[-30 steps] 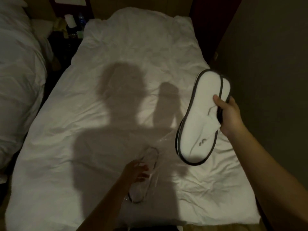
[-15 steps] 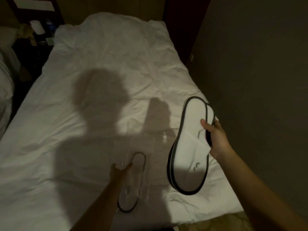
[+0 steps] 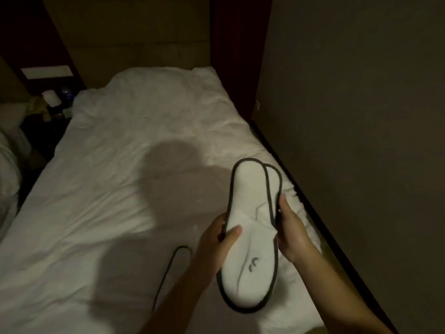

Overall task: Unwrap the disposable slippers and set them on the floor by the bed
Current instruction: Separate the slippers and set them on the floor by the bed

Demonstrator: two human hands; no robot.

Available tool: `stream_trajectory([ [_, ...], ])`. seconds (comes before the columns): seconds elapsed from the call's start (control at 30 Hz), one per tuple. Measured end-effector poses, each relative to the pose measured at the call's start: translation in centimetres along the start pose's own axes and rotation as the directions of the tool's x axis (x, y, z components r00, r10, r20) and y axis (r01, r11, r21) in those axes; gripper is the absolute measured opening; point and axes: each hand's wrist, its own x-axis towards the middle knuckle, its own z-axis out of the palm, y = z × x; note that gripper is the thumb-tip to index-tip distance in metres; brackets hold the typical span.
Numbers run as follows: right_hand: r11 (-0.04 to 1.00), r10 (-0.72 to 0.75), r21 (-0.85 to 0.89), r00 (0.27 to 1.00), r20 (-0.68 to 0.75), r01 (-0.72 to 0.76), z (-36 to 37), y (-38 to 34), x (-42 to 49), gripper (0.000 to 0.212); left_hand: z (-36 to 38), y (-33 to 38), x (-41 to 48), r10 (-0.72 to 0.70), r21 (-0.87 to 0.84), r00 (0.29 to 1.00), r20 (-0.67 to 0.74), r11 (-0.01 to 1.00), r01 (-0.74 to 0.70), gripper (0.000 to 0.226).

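A pair of white disposable slippers with dark rims, stacked one on the other, hangs above the bed's right side. My left hand grips the pair's left edge, thumb on the white upper. My right hand holds the right edge of the slipper behind. Another dark-rimmed slipper shape lies on the white duvet, mostly hidden behind my left forearm. I cannot make out its clear wrap in the dim light.
A dark wall runs close along the bed's right side, with a narrow strip of floor between. A nightstand with small items stands at the back left. A second bed shows at the left edge.
My left hand let go of the slipper lying on the bed and rose to grip the pair. My right hand brought the pair lower and nearer to me.
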Motion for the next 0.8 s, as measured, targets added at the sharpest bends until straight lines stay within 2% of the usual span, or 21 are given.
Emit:
stream_trajectory([
  [0.03,1.000,0.003,-0.005,0.998,0.058,-0.003,-1.8,-1.1,-1.0,0.038,1.7,0.9,0.2,0.030,0.000,1.000,0.008,1.000,-0.030,0.039],
  [0.1,0.986,-0.047,-0.156,0.993,0.107,0.064,-5.8,-3.2,-2.7,0.027,5.5,2.5,0.6,0.067,-0.043,0.998,0.003,0.997,-0.067,0.040],
  [0.17,0.945,-0.192,-0.271,0.981,-0.004,0.184,-10.7,-6.2,-3.6,0.023,9.9,4.1,1.3,0.058,-0.133,0.998,-0.023,0.989,-0.061,0.033],
  [0.23,0.894,-0.354,-0.332,0.929,-0.109,0.301,-15.9,-10.4,-4.1,0.025,14.1,5.9,2.2,0.031,-0.242,0.998,-0.048,0.969,-0.042,0.031],
  [0.3,0.862,-0.447,-0.353,0.875,-0.186,0.365,-21.0,-14.9,-4.7,0.029,17.9,7.7,3.2,0.032,-0.277,0.998,-0.047,0.960,-0.044,0.027],
  [0.37,0.842,-0.494,-0.357,0.844,-0.208,0.404,-25.6,-18.7,-4.9,0.024,21.6,9.3,4.0,0.067,-0.257,0.997,-0.024,0.964,-0.071,0.025],
  [0.47,0.829,-0.498,-0.389,0.846,-0.191,0.401,-30.1,-22.0,-4.2,0.017,26.9,10.5,5.2,0.108,-0.218,0.994,0.019,0.971,-0.102,0.027],
  [0.57,0.817,-0.492,-0.436,0.851,-0.183,0.378,-32.6,-23.1,-2.4,0.024,30.9,10.8,6.9,0.125,-0.174,0.992,0.034,0.978,-0.118,0.031],
  [0.67,0.815,-0.473,-0.458,0.864,-0.173,0.354,-34.6,-24.2,0.4,0.019,33.3,10.2,9.9,0.095,-0.167,0.995,0.036,0.982,-0.088,0.030],
  [0.8,0.826,-0.418,-0.487,0.889,-0.188,0.285,-37.4,-26.0,6.4,0.030,36.2,8.2,15.6,0.058,-0.198,0.998,0.036,0.979,-0.049,0.029],
])
